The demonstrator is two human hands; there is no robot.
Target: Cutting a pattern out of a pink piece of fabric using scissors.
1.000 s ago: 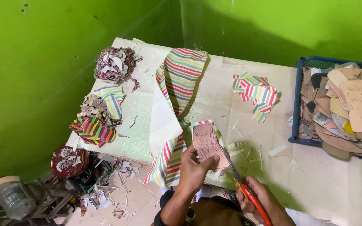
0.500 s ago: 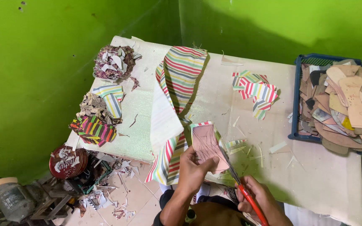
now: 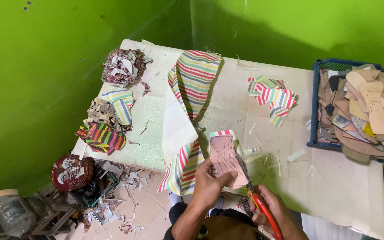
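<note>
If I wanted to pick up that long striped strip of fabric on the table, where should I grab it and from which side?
Probably at the low end of the striped fabric strip, where it droops over the near edge of the table. That end hangs free, so fingers can close on both faces from below or from the left. The right side is crowded by the left hand, the pink template and the scissors.

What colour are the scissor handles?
Red, on the scissors in the right hand; head view.

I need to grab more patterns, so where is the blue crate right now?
In the head view the blue crate sits at the table's right edge, heaped with brown cutouts, just right of the striped pieces.
</note>
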